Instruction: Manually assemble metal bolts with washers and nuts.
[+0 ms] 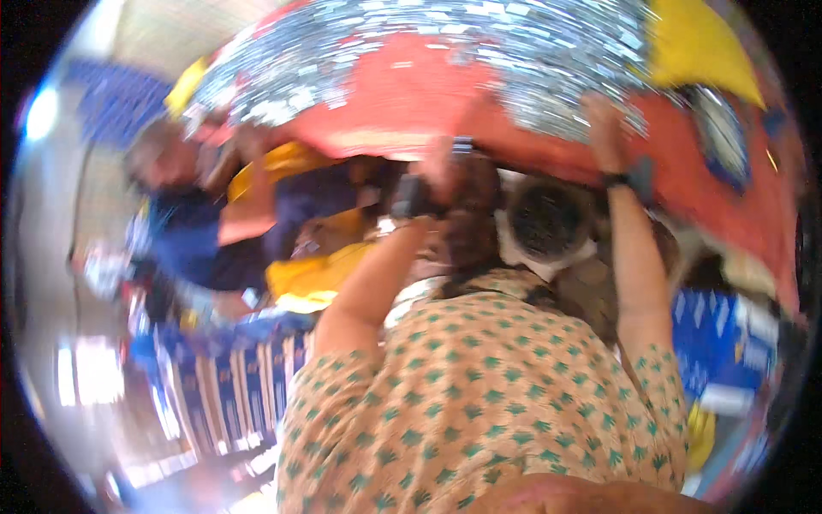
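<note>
My left hand (439, 170) is at the near edge of a red-covered table (419, 86), below a bare stretch of the cover. Motion smears its fingers, and whether it holds anything is hidden. My right hand (604, 122) reaches onto the table at the near border of a wide heap of small, shiny silver pieces (556, 60). Its fingers are blurred too, so their closing does not show. A dark band (615, 180) circles my right wrist and a dark watch (411, 199) my left.
To the left sits another person (184, 231) in dark blue and yellow, hands by the table edge. Yellow cloth (706, 47) lies at the far right, near a blue-rimmed oval container (721, 137). Blue-and-white cartons (231, 377) stand lower left, and a blue box (706, 334) lower right.
</note>
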